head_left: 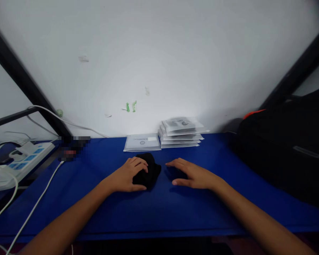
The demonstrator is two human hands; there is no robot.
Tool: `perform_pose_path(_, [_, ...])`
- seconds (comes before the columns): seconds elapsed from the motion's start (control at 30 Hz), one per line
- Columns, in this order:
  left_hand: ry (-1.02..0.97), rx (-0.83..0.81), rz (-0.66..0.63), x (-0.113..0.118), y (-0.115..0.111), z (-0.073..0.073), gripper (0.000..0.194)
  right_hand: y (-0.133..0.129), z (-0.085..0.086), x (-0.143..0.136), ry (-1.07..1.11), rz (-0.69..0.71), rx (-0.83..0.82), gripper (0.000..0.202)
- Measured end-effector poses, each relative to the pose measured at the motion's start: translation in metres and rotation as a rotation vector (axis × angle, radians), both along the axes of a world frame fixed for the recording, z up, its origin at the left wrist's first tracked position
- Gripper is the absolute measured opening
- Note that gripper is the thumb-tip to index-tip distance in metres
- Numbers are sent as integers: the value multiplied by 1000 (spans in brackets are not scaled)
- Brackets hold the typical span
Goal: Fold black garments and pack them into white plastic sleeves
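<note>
A small crumpled black cloth bundle (152, 170) lies on the blue tabletop near the middle. My left hand (131, 173) grips its left side, with curved fingers over the top and the thumb along the near edge. How the bundle is folded under the palm is hidden. Just to the right, apart from the cloth, my right hand (191, 173) hovers low over the table, empty, its thumb and fingers spread. Behind the hands, a flat, frosted plastic packet (138, 143) with a printed logo lies beside a stack of similar packets (179, 136).
A large black bag (284, 148) takes up the right side. At the left are a white power strip (26, 163) with plugs and a white cable (39, 198) crossing the blue table (159, 212). Dark metal posts flank the white wall (175, 53) behind.
</note>
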State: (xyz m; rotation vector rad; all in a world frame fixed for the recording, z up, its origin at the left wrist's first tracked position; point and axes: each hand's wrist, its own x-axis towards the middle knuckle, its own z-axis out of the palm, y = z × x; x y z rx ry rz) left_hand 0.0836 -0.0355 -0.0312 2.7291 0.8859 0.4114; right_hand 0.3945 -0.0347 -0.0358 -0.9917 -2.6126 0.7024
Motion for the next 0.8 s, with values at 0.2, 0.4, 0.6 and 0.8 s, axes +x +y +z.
perform_pose_path(0.2, [22,151,85,12,4,-17,31,0,-4,0,37,14,81,63])
perform_pose_path(0.4, [-407,-63,114,28,-9,-17,30,-7,-10,-21,109,69,444,80])
perform_pose_path(0.6, [-311,-196,-90,28,6,-4,24,-6,-17,-32,117,230,497,40])
perform_pose_path(0.8, [-13,139,287,-12,82,-19,22,-1,-19,-26,90,265,432,38])
